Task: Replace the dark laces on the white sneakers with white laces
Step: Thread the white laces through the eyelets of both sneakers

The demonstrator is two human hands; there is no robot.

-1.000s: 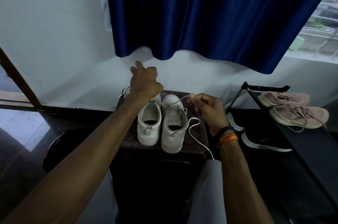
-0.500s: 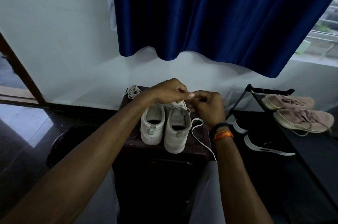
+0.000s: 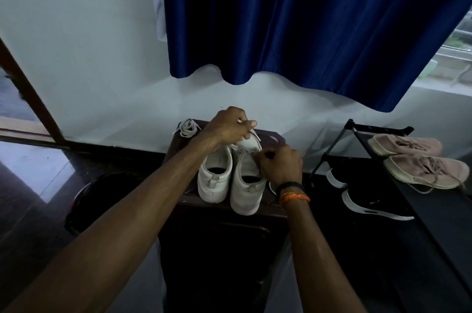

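Two white sneakers stand side by side, heels toward me, on a dark stool [image 3: 270, 210]: the left sneaker [image 3: 215, 177] and the right sneaker [image 3: 246, 187]. My left hand [image 3: 227, 127] is above the toe of the right sneaker and pinches a white lace end [image 3: 252, 132] between thumb and fingers. My right hand [image 3: 279, 163] is curled at the right sneaker's eyelets, gripping the white lace there; a loop of that lace [image 3: 270, 188] shows below the wrist. A bundled white lace [image 3: 187, 127] lies at the stool's back left corner.
A black shoe rack [image 3: 378, 134] stands to the right with a pair of pink sneakers [image 3: 419, 159] on top and black shoes with white soles [image 3: 370, 200] lower down. A blue curtain [image 3: 306, 19] hangs above the white wall. A dark round object [image 3: 89, 195] sits on the floor at left.
My left hand came down from above the left sneaker to the right sneaker's toe and took hold of the lace end. My right hand dropped lower onto the right sneaker's eyelets.
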